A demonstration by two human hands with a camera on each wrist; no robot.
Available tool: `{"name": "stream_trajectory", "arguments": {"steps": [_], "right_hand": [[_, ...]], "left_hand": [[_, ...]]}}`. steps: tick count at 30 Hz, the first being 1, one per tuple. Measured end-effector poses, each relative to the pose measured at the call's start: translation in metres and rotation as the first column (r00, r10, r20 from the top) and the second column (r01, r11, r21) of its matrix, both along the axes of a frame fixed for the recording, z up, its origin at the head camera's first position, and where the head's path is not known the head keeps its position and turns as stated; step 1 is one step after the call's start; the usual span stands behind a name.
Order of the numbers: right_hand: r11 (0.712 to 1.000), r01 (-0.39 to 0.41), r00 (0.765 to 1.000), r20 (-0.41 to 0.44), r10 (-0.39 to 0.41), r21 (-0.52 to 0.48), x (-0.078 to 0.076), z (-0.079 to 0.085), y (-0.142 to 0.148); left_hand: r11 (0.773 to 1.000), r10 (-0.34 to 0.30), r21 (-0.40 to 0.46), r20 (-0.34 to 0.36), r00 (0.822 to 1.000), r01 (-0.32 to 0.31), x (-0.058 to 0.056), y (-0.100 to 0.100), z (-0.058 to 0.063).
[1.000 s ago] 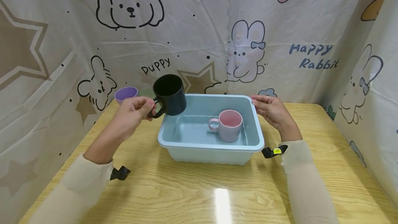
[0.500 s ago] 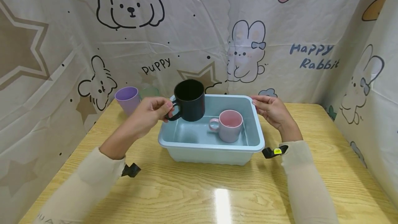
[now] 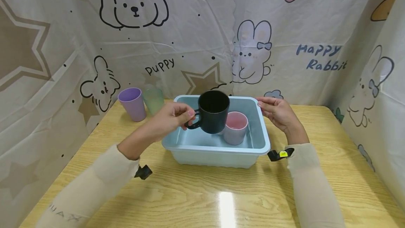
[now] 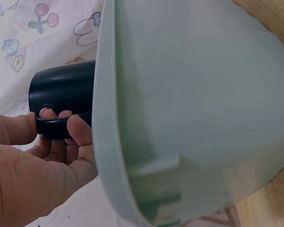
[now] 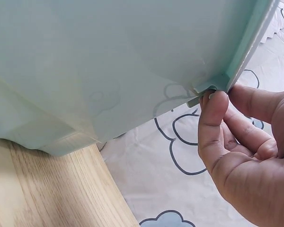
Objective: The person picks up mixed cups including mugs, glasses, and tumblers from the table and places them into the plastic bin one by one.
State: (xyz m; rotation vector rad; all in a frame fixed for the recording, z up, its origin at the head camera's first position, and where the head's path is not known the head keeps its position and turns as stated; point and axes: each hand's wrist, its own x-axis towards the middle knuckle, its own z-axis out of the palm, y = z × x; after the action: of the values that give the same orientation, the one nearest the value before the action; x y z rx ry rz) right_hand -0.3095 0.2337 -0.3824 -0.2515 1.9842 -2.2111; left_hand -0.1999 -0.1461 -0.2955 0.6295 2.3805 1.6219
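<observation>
Pink mug in the tub, black mug not set down yet, call it partway lol

My left hand has the black mug pinched by its handle, upright over the tub, just left of the pink one; can't tell if they touch. My right hand is pinching the tub's rim by the far right corner. The purple cup and green cup are out on the table, far left, so if they count too, I'd guess that's two left after black.
</observation>
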Motion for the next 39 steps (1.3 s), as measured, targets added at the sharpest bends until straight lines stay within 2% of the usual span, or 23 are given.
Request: {"name": "stream_trajectory", "arguments": {"steps": [6,11,19,24,32,39], "right_hand": [[1.0,-0.001,1.0,0.007,0.001,-0.013,0.001,0.0,0.0],[1.0,-0.001,1.0,0.003,0.001,-0.016,0.002,0.001,0.001],[1.0,-0.006,1.0,0.012,0.006,-0.025,0.002,0.002,0.0],[1.0,0.005,1.0,0.011,-0.005,-0.017,0.002,0.001,0.0],[1.0,-0.003,1.0,0.008,0.003,-0.018,0.002,0.002,-0.001],[1.0,0.005,1.0,0.01,-0.005,-0.006,0.002,0.001,-0.001]], "left_hand": [[0.995,-0.069,-0.067,0.001,0.998,0.069,-0.001,0.012,-0.001],[0.986,-0.143,-0.09,-0.009,0.99,0.142,-0.003,0.022,-0.002],[0.964,-0.244,-0.113,-0.024,0.97,0.24,-0.012,0.035,-0.009],[0.947,-0.301,-0.118,-0.002,0.954,0.299,-0.016,0.041,-0.01],[0.922,-0.357,-0.146,0.034,0.933,0.358,-0.023,0.047,-0.016],[0.913,-0.371,-0.152,0.069,0.926,0.378,-0.028,0.053,-0.026]]}}
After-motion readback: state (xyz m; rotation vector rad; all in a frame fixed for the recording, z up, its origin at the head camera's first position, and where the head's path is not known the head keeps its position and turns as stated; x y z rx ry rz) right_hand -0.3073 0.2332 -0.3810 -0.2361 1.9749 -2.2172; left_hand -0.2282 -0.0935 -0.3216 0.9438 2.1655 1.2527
